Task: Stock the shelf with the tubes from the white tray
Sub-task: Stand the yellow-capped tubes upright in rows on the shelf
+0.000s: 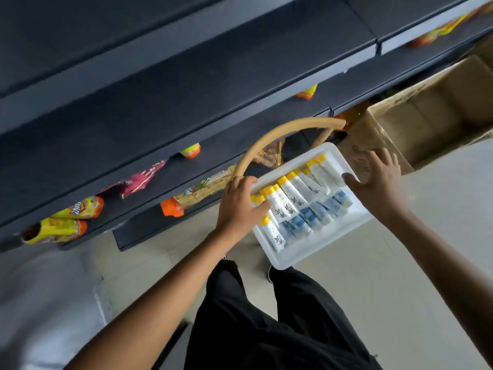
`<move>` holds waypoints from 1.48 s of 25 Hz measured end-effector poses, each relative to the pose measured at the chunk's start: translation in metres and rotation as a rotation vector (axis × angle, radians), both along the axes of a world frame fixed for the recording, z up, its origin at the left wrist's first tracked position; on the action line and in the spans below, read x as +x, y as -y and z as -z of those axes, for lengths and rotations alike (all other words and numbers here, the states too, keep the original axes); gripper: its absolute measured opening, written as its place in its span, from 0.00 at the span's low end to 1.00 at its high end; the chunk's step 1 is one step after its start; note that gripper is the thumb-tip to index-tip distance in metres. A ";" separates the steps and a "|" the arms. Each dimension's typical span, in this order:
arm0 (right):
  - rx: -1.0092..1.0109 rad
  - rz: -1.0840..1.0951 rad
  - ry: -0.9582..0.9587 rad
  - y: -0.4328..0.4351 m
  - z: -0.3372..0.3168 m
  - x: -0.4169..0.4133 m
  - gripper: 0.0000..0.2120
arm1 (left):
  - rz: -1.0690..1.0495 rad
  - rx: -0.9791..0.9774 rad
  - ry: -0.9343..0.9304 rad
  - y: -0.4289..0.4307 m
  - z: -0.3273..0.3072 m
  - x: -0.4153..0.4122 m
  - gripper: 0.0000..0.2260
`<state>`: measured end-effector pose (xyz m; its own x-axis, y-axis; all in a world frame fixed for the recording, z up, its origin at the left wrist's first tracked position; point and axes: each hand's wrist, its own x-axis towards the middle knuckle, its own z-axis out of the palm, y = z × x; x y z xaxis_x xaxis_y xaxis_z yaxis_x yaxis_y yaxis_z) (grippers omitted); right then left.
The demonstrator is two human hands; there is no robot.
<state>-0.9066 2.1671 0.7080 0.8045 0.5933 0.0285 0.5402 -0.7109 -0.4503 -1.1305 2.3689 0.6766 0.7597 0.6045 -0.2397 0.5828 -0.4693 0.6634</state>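
A white tray (314, 245) sits low in front of me, holding several white tubes (296, 192) with yellow caps and blue ends, laid side by side. My left hand (238, 202) rests on the tray's left end, fingers lying over the yellow caps of the leftmost tubes; whether it grips one I cannot tell. My right hand (377, 180) hovers spread over the tray's right end, fingers apart, holding nothing. Dark grey shelves (186, 84) rise beyond the tray, mostly bare.
A wicker basket with a curved handle (282, 130) stands under the tray. An open cardboard box (426, 110) sits to the right. Snack bags (66, 220) and a pink packet (138, 180) lie on lower shelves. My black trousers (266, 316) and pale floor tiles lie below.
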 end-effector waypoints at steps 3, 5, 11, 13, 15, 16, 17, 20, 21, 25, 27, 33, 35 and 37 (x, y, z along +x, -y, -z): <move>-0.083 0.057 -0.067 0.040 0.052 0.013 0.18 | 0.155 0.063 -0.157 0.032 0.057 0.046 0.24; -0.112 0.063 -0.113 0.061 0.081 0.020 0.18 | 0.272 0.119 -0.239 0.045 0.097 0.073 0.24; -0.171 0.054 -0.219 0.101 0.145 0.025 0.18 | 0.618 0.246 -0.479 0.048 0.187 0.151 0.23; -0.175 0.073 -0.240 0.110 0.160 0.024 0.19 | 0.690 0.252 -0.580 0.042 0.211 0.172 0.24; -0.164 0.099 -0.252 0.116 0.171 0.020 0.19 | 0.742 0.266 -0.675 0.037 0.227 0.183 0.24; -0.154 0.115 -0.257 0.118 0.178 0.018 0.18 | 0.759 0.277 -0.694 0.036 0.234 0.187 0.24; -0.148 0.128 -0.263 0.121 0.185 0.016 0.18 | 0.765 0.296 -0.691 0.037 0.240 0.188 0.23; -0.156 0.137 -0.308 0.125 0.204 0.012 0.18 | 0.812 0.421 -0.654 0.044 0.248 0.184 0.23; -0.157 0.144 -0.318 0.126 0.208 0.013 0.18 | 0.828 0.457 -0.660 0.045 0.250 0.182 0.23; -0.145 0.161 -0.325 0.125 0.219 0.015 0.17 | 0.885 0.572 -0.624 0.042 0.254 0.182 0.22; -0.146 0.158 -0.323 0.119 0.220 0.019 0.16 | 0.928 0.617 -0.598 0.038 0.254 0.181 0.18; -0.143 0.108 -0.369 0.077 0.226 0.045 0.14 | 0.863 0.579 -0.620 0.028 0.238 0.164 0.12; -0.169 0.057 -0.395 0.053 0.236 0.056 0.16 | 0.741 0.471 -0.581 0.022 0.222 0.149 0.15; -0.233 0.005 -0.412 0.026 0.250 0.067 0.19 | 0.563 0.342 -0.503 0.016 0.207 0.129 0.17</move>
